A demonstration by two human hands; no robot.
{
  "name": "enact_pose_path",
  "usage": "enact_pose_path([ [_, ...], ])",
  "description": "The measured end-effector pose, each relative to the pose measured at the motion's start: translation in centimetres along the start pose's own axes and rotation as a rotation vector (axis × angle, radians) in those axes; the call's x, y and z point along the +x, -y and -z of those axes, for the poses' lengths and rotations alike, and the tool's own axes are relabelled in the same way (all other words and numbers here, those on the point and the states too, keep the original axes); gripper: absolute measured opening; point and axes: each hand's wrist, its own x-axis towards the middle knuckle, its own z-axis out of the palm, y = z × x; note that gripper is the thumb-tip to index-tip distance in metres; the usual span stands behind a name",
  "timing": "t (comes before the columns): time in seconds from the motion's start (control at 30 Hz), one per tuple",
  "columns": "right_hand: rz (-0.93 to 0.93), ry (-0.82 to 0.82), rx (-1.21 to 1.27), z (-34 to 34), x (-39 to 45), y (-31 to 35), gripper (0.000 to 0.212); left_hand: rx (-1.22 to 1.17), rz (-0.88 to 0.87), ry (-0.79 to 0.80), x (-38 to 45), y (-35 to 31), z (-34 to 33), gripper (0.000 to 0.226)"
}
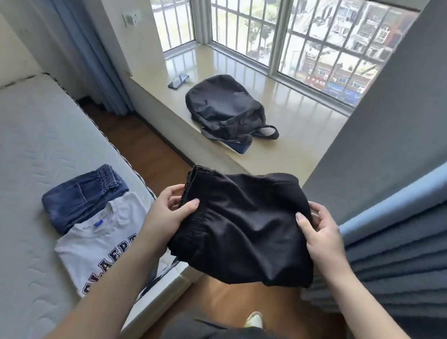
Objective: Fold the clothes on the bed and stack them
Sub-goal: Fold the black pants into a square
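Both hands, left hand (pixel 170 213) and right hand (pixel 319 231), grip the folded black elastic-waisted shorts (pixel 243 225) beside the grey mattress bed (pixel 28 142)

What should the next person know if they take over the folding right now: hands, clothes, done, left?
Left hand and right hand each grip a side of the black shorts, held in the air over the floor beside the bed.
Folded on the bed: blue jeans and white printed T-shirt, side by side, the shirt's collar overlapping the jeans' edge.
Left: finish folding the shorts, then stack all three.
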Motion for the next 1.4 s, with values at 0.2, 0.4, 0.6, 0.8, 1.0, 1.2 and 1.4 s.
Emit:
enact_pose_path([
  [0.2, 0.010, 0.201, -0.006, -3.8, 6.8, 1.5, 0.034, -0.049, 0.058, -0.174, 1.7, -0.1, 2.0, 0.055],
  [0.4, 0.076, 0.358, -0.070, -10.9, 12.3, 3.2, 0.025, -0.146, 0.094, -0.314, 4.6, 1.4, 6.6, 0.044],
  [0.6, 0.125, 0.485, -0.116, -19.1, 15.5, 5.6, 0.029, -0.222, 0.096, -0.425, 6.9, 2.4, 12.6, 0.033],
  [0.8, 0.187, 0.602, -0.155, -27.4, 16.8, 8.1, 0.022, -0.241, 0.057, -0.527, 7.8, 2.0, 19.2, 0.033],
  [1.0, 0.254, 0.693, -0.155, -34.3, 16.5, 10.7, 0.022, -0.239, 0.021, -0.593, 7.5, 1.3, 23.7, 0.044],
  [1.2, 0.250, 0.743, -0.103, -40.2, 17.1, 12.1, 0.029, -0.237, -0.021, -0.683, 7.6, 1.3, 27.0, 0.044],
  [1.4, 0.220, 0.810, -0.102, -46.7, 19.7, 12.0, 0.026, -0.217, 0.043, -0.766, 10.7, 1.9, 30.9, 0.050],
])
